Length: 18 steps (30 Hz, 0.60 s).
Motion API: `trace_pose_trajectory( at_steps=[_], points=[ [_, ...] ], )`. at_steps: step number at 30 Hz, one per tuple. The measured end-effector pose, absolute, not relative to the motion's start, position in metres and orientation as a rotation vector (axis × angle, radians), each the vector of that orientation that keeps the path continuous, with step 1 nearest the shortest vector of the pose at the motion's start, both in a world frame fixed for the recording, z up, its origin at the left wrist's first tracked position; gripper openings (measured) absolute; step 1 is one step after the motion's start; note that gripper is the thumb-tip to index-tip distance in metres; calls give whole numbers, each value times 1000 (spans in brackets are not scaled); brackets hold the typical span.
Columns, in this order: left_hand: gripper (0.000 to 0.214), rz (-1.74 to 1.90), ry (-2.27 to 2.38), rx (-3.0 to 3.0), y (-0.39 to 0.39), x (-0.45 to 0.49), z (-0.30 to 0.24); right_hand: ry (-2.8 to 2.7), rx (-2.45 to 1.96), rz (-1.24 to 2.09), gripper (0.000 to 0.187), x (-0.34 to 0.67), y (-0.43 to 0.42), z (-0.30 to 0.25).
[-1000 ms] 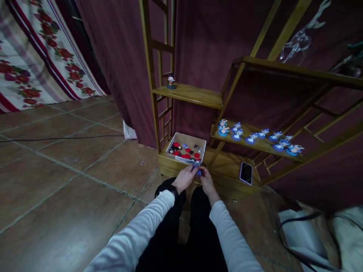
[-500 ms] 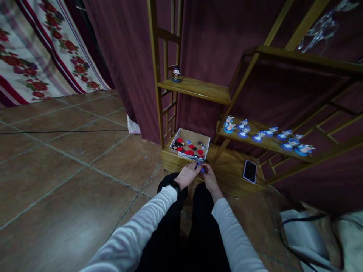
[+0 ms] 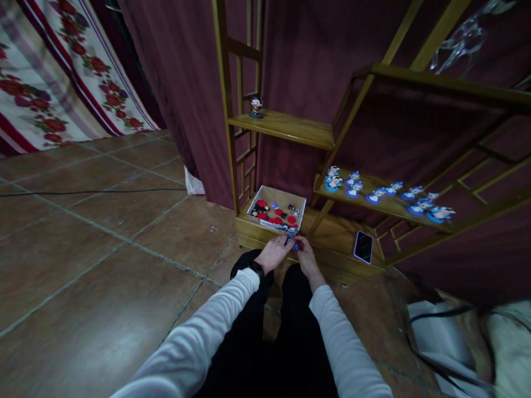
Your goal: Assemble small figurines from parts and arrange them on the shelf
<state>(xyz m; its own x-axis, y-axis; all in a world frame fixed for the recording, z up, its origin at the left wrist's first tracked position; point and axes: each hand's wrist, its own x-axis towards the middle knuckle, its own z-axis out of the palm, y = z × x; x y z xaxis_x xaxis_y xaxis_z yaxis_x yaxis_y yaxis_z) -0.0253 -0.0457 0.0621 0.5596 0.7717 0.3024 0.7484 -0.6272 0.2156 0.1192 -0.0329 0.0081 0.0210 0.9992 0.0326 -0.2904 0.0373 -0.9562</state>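
Close together in front of the shelf, my left hand (image 3: 274, 253) and my right hand (image 3: 306, 256) are both closed on a small blue-purple figurine (image 3: 292, 242). Fingers cover much of it, so its shape is only partly visible. Just beyond my hands stands an open cardboard box (image 3: 301, 209) on the lowest shelf. Inside it lie red round bases (image 3: 291, 219), dark figurine pieces and a small blue piece (image 3: 275, 205). Blue and white figurines (image 3: 375, 195) stand in groups on the middle shelf at the right.
The wooden shelf unit (image 3: 286, 132) carries one dark-and-red figurine (image 3: 256, 106) on its upper left board. A phone (image 3: 363, 247) lies on the bottom board. A clear ornament (image 3: 460, 44) sits at the upper right. White bags (image 3: 443, 337) and a strap lie on the floor.
The view has shifted slightly, so the shelf sits a little more to the left. Both hands stay on the figurine, with only small finger movement.
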Motion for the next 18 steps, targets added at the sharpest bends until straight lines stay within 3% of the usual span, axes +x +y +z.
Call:
trace_pose_trajectory(
  at_steps=[5, 18],
  points=[
    [41, 656, 1318, 2635, -45, -24, 60, -994, -955, 1288, 31, 120, -33, 9],
    [22, 998, 1232, 1706, -7, -25, 28, -931, -1009, 1395, 37, 115, -34, 18]
  ],
)
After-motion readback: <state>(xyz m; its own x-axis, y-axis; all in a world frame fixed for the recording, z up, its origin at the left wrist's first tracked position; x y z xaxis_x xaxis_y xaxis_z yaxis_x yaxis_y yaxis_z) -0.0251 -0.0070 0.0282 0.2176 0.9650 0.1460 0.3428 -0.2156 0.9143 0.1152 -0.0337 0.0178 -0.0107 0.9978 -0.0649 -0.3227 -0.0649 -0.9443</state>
